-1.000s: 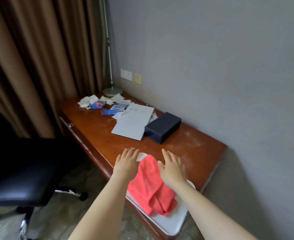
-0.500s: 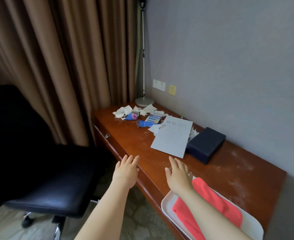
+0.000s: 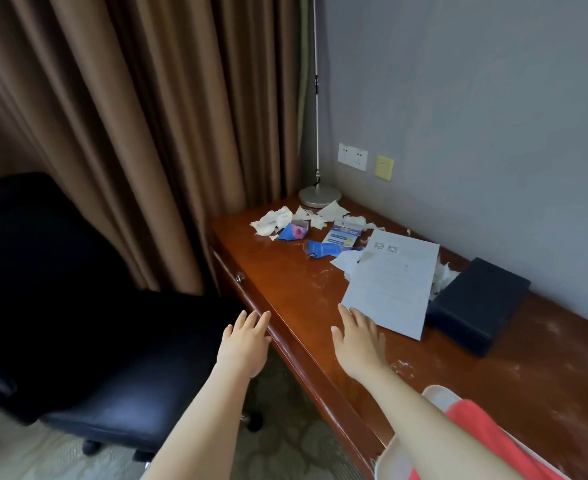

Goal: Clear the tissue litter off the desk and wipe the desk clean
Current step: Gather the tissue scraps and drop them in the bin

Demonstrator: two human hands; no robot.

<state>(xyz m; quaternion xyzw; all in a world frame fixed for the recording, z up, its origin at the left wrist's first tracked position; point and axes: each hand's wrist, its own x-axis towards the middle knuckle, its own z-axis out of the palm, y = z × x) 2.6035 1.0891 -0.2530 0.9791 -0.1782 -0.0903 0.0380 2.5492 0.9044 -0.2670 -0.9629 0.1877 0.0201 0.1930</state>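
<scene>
- Reaching forward with fingers straight and spread, the right hand (image 3: 356, 339) hovers over the desk (image 3: 285, 296) near its front edge, gripping nothing; its fingertips lie just at the near corner of a white printed sheet (image 3: 394, 284).
- Beyond the front edge, the left hand (image 3: 245, 342) is also flat and relaxed, holding nothing, its fingertips close to the drawer front below the tabletop.
- At the near right corner of the desk a white tray (image 3: 436, 393) holds a folded red cloth (image 3: 476, 427); the right forearm crosses over both.
- A closed dark box (image 3: 477, 304) lies near the back edge, just beside the sheet's right side, with a few white scraps wedged between them.
- The tissue litter (image 3: 275, 220) sits at the far left corner: crumpled and torn white pieces, loosely scattered in front of a round lamp base (image 3: 319, 196).
- Mixed among the pieces are a blue wrapper (image 3: 294, 232), a blue tube (image 3: 327, 250) and a small printed card (image 3: 342, 233).
- More torn tissue pokes out from under the sheet's left edge.
- Pale smears and crumbs fleck the red-brown tabletop.
- A black chair (image 3: 78, 323) stands left of the desk, before brown curtains (image 3: 129, 116).
</scene>
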